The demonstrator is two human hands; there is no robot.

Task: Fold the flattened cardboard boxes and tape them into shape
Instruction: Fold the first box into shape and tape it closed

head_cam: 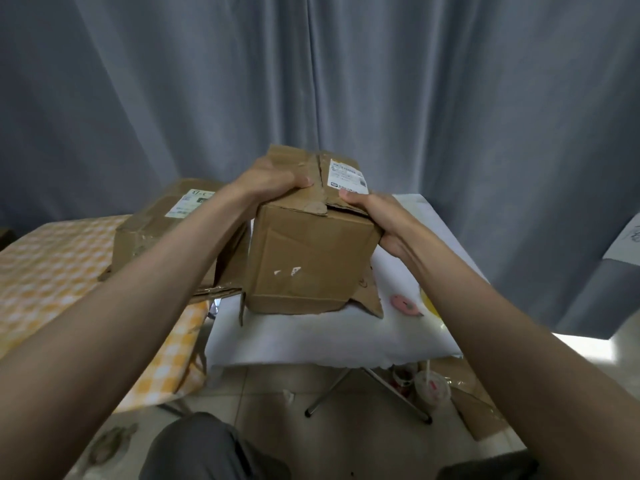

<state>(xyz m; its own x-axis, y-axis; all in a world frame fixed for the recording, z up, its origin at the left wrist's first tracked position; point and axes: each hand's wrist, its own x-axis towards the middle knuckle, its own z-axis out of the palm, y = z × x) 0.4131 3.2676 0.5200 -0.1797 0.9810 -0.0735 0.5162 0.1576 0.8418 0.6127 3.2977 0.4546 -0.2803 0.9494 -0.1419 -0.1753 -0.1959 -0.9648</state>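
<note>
Box (304, 258) in hand: stood upright on white-covered counter (311, 334), near its left edge, with bottom flaps splayed out beneath, one at lower right, one at lower left. Top flaps folded inward and met along a centre seam. White shipping label (347, 176) on the right top flap.

Left hand (273, 183): wrapped over the left top edge, thumb pressed down on the left flap beside the seam. Grip closed on the box, fingers curled over the far side.

Right hand (377, 220): clasped round the upper right corner, thumb laid on the right flap just below the label. Grip closed on the box.

Purpose of the hold, as judged: both thumbs placed either side of the seam to keep the flaps flat and level, presumably ready for taping. No tape seen on the seam. No tape roll identified with certainty; a pink round item (403, 303) on the counter to the right, too blurred to name.

Second box (166, 233): set on the checkered counter (52, 271) to the left, just beside the first box, partly hidden by the left forearm, with its own label on top. Appeared already formed.

Risk, as judged: flaps likely to spring up once thumbs lifted.
</note>
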